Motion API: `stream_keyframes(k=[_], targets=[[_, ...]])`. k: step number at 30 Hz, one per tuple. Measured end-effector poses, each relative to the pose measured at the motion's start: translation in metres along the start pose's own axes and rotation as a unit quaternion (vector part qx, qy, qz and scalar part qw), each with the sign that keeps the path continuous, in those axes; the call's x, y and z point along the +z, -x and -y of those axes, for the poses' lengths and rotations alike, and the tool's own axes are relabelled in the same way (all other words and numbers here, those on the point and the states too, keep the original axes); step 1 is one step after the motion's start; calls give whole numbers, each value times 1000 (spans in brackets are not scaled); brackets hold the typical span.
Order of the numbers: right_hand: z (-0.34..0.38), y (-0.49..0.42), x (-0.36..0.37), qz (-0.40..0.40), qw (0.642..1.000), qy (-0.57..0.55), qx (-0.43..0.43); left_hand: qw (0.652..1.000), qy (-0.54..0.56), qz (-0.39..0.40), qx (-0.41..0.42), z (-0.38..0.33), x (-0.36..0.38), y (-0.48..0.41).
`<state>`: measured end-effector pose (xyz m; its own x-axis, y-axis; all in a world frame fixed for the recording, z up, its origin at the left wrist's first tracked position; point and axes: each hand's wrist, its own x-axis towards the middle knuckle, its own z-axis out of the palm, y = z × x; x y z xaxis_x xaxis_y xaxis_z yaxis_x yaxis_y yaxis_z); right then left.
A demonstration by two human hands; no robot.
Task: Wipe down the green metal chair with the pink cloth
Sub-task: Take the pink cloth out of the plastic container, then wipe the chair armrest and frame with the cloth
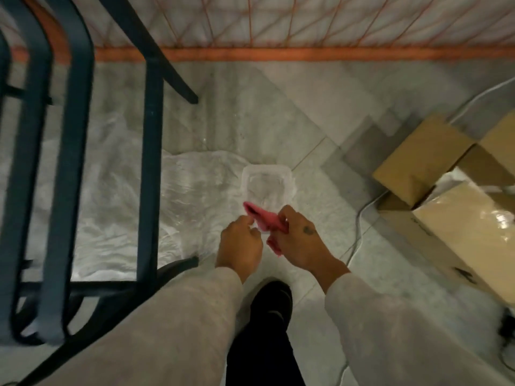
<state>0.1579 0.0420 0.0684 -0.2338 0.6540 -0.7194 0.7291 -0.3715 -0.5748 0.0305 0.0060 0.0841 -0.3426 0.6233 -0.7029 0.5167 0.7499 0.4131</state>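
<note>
Your left hand (241,246) and right hand (299,240) pinch the pink cloth (264,220); the green metal chair (150,135) stands left, nearer your left.

Just the one feed on my end: a wide-angle cam on the person's head, tilted forward and steeply down, so I'm looking almost straight at the floor (278,112). It sits close in. The left hand (241,243) and right hand (296,242) with the pink cloth (267,220) land about mid-frame, the green metal chair (152,135) fills the left side, and an orange railing (306,53) runs along the top.
</note>
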Motion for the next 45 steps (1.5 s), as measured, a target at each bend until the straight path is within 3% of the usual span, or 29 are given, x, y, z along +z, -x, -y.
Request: stream_keyframes(k=[6,13,19,28,33,38,42,45], targets=[[75,90,-40,-28,998,-54,-28,996,79,44,6,-50,-59,75],[162,177,-64,-23,992,-99,-68,960,278,-2,19,-82,-137,168],[230,241,-77,-18,985,-127,-119,957,269,-32,106,-94,-212,236],[316,318,-107,-8,977,-50,-207,944,274,-96,155,-107,-317,308],[352,331,-101,-24,975,-123,-186,940,248,-79,219,-85,-357,320],[369,337,-60,8,962,-246,-117,938,187,5,293,-62,-366,321],[359,321,-30,-1,966,-255,-42,933,227,58,271,-33,-361,310],[349,307,-21,-24,976,-207,-57,944,238,21,227,-11,-357,299]])
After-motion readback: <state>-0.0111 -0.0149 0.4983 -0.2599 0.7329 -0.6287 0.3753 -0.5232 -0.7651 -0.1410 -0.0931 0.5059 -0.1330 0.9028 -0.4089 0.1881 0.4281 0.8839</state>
